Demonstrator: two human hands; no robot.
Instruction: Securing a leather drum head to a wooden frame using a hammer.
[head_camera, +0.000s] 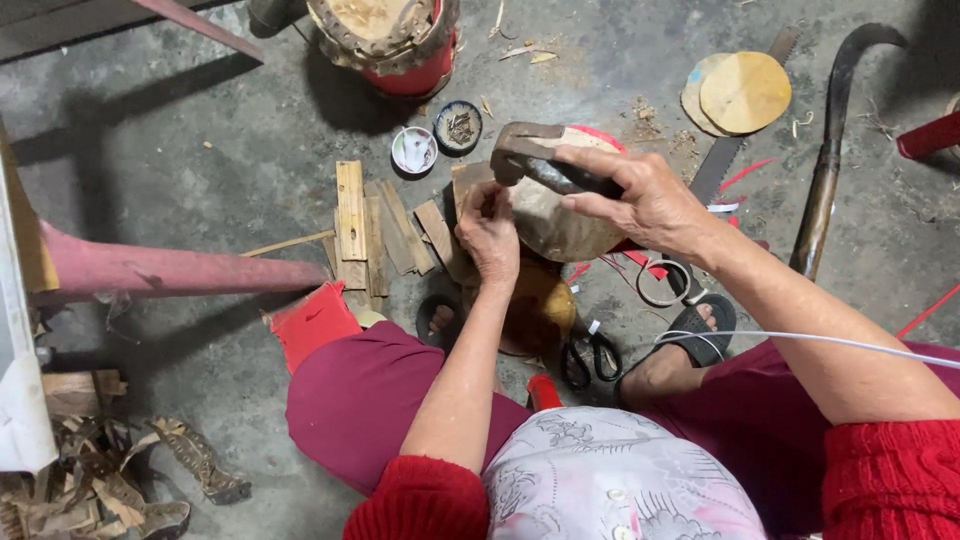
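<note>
My right hand (640, 195) grips a dark metal hammer (530, 155), its head raised over a round wooden disc (560, 225). My left hand (487, 228) pinches something small at the disc's left edge; what it is I cannot tell. The disc rests on a round wooden block (535, 305) between my feet. Black scissors (590, 358) lie on the floor by my right foot.
Thin wooden slats (370, 225) lie left of the disc. Two small round tins (435, 140) sit behind them. A saw (730, 150), a curved sickle (830, 140), round wooden discs (740, 92) and a red drum-like piece (390, 40) lie on the concrete floor. A red beam (170, 270) crosses at left.
</note>
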